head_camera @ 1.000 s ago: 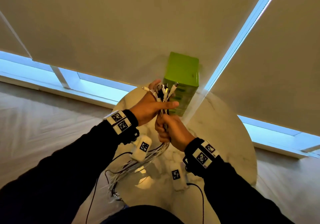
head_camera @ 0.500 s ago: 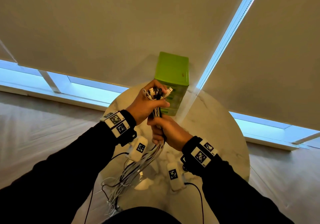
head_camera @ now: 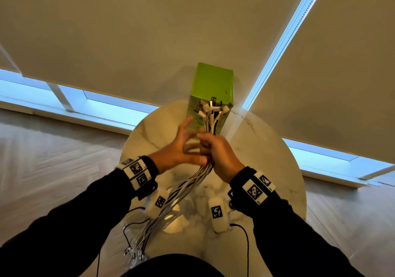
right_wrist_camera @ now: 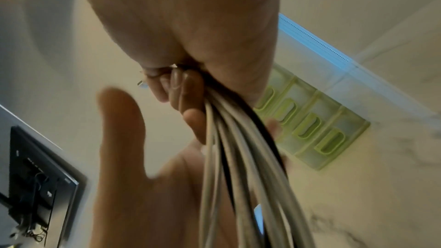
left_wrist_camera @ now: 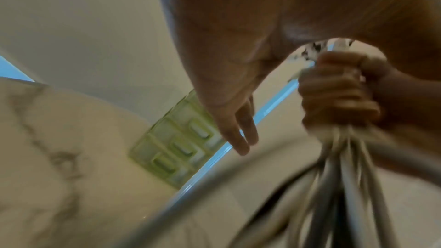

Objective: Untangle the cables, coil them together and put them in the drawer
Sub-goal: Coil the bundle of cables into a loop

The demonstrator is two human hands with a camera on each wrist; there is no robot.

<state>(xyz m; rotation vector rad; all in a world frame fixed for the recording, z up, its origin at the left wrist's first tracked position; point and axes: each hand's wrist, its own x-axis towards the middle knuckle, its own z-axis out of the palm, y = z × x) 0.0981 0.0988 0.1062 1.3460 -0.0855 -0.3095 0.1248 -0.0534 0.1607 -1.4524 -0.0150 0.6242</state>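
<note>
A bundle of white and black cables point(head_camera: 188, 186) runs up through my right hand point(head_camera: 218, 150), which grips it in a fist above the table. The plug ends point(head_camera: 212, 108) fan out above that fist, in front of the green drawer unit point(head_camera: 210, 88). The rest of the cables point(right_wrist_camera: 241, 167) hangs down toward my lap. My left hand point(head_camera: 181, 148) is beside the right one, fingers straight and spread, its thumb lying by the bundle; it holds nothing. In the left wrist view my left fingers point(left_wrist_camera: 238, 129) point at the drawer unit point(left_wrist_camera: 176, 150), and the right hand point(left_wrist_camera: 339, 93) clasps the cables.
The round marble table point(head_camera: 267, 148) stands under my hands, with the green drawer unit at its far edge against the window blinds. A dark screen point(right_wrist_camera: 35, 167) shows at the left in the right wrist view. Wooden floor lies on both sides.
My left hand has let go of the cable ends and spread its fingers. My right hand has moved up the bundle and now holds it alone, the plugs fanning above it.
</note>
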